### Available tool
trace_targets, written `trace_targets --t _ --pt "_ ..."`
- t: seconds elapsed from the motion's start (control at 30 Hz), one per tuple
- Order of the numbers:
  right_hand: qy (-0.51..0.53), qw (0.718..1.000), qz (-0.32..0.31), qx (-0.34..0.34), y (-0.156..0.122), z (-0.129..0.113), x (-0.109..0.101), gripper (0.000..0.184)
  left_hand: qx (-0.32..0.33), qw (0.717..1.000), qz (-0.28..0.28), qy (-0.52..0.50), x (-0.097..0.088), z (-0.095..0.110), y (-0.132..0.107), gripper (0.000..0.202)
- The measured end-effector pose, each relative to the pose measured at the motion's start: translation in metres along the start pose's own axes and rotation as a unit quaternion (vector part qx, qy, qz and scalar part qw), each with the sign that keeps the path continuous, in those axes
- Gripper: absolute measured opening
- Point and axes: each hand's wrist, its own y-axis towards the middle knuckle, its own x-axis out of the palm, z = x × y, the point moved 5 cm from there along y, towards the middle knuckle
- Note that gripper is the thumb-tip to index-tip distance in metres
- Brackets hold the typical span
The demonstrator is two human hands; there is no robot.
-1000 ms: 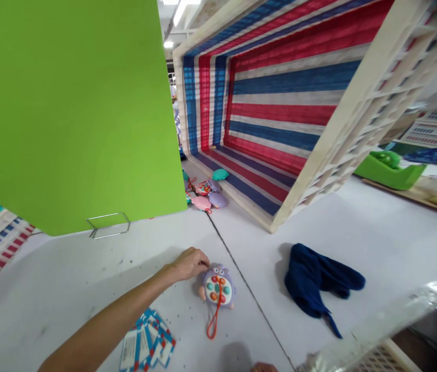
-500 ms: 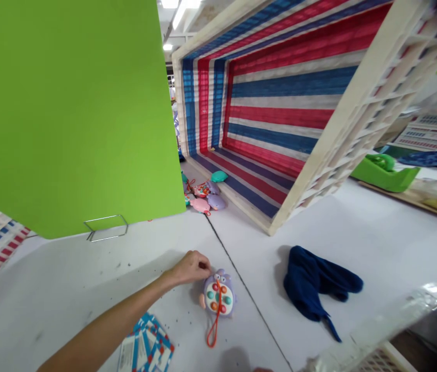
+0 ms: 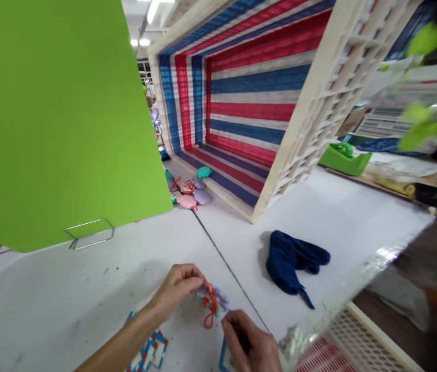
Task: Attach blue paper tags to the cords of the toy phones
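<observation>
nearest us, our right hand (image 3: 251, 345) curls its fingers close; we cannot tell on what. just beyond, our left hand (image 3: 177, 287) pinches the purple toy (image 3: 218, 297), with its orange cord (image 3: 207, 319), low over the near white table (image 3: 87, 289). right, a blue cloth (image 3: 292, 257); far, a striped crate (image 3: 242, 108).

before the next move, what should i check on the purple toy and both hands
1. Left hand grips purple toy: ok.
2. Orange cord hangs apart from right hand: ok.
3. What the right hand holds: cannot tell, mostly hidden.
4. Blue cloth lies apart from both hands: ok.
5. Cards neatly stacked: not ok, fanned out.
</observation>
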Motion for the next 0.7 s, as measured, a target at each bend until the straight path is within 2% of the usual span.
trace_targets --t 0.17,0.3,0.43,0.57,0.7 --pt "-0.043 0.997 -0.007 -0.064 0.012 -0.020 -0.002 0.033 0.013 0.999 -0.020 0.039 0.010 0.007 -0.009 0.013" --pt "-0.061 0.996 -0.007 -0.066 0.012 -0.019 0.001 0.032 0.041 0.994 -0.034 0.091 0.019 0.007 -0.019 0.013" --pt "-0.028 0.998 -0.007 -0.061 0.012 -0.018 0.001 0.028 0.063 0.990 -0.036 0.121 0.030 0.004 -0.028 0.013" --pt "0.008 0.997 0.007 -0.072 0.009 -0.016 -0.002 0.026 0.055 0.997 -0.030 0.034 0.038 -0.002 -0.032 0.018" --pt "0.020 0.995 0.016 -0.092 0.007 -0.013 -0.002 0.026 0.021 0.997 0.023 -0.076 0.040 -0.012 -0.034 0.022"
